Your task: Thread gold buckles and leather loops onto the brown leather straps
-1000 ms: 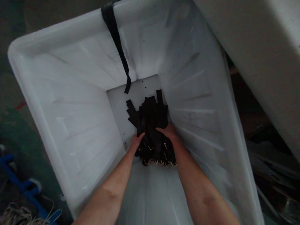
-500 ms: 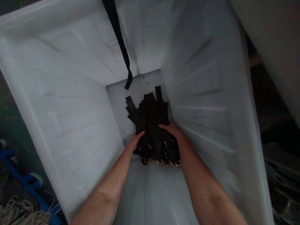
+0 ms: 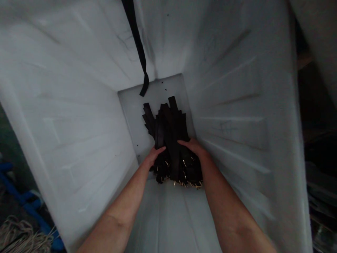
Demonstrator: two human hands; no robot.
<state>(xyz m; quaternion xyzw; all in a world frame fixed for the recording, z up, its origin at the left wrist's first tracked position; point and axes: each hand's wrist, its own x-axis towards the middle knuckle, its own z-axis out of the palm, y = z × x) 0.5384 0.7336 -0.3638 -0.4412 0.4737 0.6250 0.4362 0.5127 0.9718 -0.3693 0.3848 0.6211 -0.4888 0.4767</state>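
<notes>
Evenly bracing the black straps (image 3: 171,133) low in the white bin (image 3: 86,130) between left hand (image 3: 153,155) and right hand (image 3: 194,146), laying thumbs (image 3: 184,143) on top for steadiness, leaving hidden fingers' closure hard to tell.

The fingers of the person's left hand (image 3: 153,156) and right hand (image 3: 194,145) are mostly hidden by the black strips (image 3: 172,135), so how far either wraps beneath cannot be told; the strips overlap too closely to count, and the thin pale bits (image 3: 184,183) at their near ends are too small to identify. The picture's top edge cuts off the white bin (image 3: 86,80) and the dark strap (image 3: 137,37), its bottom edge both forearms (image 3: 114,218). Specks (image 3: 165,89) on the bin's floor are tiny, markings (image 3: 228,126) on its wall too faint to read; the cord (image 3: 23,235) and blue frame (image 3: 27,208) run out at the left, and the things (image 3: 322,196) beyond the bin on the right blur into shadow
</notes>
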